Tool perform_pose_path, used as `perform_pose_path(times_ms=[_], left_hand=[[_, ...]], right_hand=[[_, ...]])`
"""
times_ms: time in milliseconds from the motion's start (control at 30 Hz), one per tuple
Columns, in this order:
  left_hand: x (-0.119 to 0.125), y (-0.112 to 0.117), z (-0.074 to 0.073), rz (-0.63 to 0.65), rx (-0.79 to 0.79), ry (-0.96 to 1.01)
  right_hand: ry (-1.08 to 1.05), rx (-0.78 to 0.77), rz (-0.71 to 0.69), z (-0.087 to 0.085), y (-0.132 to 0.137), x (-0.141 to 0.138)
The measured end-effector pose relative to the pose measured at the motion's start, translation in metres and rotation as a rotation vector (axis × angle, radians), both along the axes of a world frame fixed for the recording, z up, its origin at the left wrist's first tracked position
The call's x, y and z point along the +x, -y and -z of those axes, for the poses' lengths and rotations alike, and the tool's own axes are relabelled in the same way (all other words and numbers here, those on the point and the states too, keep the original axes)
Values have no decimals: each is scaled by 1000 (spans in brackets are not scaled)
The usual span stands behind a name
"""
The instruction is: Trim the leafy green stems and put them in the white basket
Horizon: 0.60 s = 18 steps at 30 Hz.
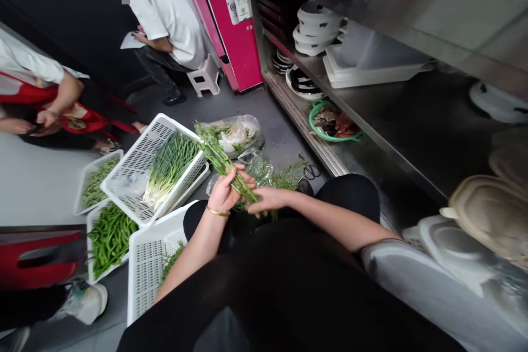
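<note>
A bunch of long green leafy stems (218,157) lies across my two hands, its leafy tops pointing away to the upper left. My left hand (227,190) is closed around the middle of the stems, palm side up. At the lower, cut end my right hand (266,199) grips the stems, its fingertips partly hidden. Below and beyond the hands are loose green sprigs (289,176) and a crumpled clear plastic bag (259,165). A white perforated basket (142,264) stands at my left with some greens inside.
Left of me, white baskets hold scallions (171,168), green peppers (110,234) and green beans (99,181). A plastic bag of greens (239,135) lies on the floor ahead. At right, metal shelving (371,137) holds dishes and a green basket (319,135). Two people sit nearby; a shoe (86,301) shows at left.
</note>
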<state>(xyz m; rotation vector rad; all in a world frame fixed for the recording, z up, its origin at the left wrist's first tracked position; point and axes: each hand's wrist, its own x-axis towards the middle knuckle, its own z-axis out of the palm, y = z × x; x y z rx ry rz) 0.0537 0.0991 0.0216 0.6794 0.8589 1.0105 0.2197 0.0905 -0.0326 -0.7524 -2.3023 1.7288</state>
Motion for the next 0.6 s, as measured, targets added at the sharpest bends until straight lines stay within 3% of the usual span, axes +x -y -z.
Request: perform_pose_path(times_ms=[67, 100, 200, 267, 333, 433, 500, 600], left_hand=[[-7, 0, -7, -4, 20, -47], [-13, 1, -11, 10, 24, -83], [-30, 12, -16, 93, -28, -184], [-36, 23, -14, 131, -101, -214], [-37, 32, -9, 160, -156, -228], [-34, 43, -3, 229, -182, -220], [-35, 47, -2, 280, -166, -193], [-38, 51, -2, 305, -137, -136]], right_hand=[[231, 122, -114, 9, 13, 1], [358, 212, -104, 15, 17, 6], [577, 393, 63, 16, 15, 35], [516, 546, 220, -4, 3, 50], [319, 836, 407, -34, -9, 54], [51, 1197, 451, -75, -25, 40], [-6, 1307, 366, -86, -31, 27], [-10, 1320, 360, -82, -33, 18]])
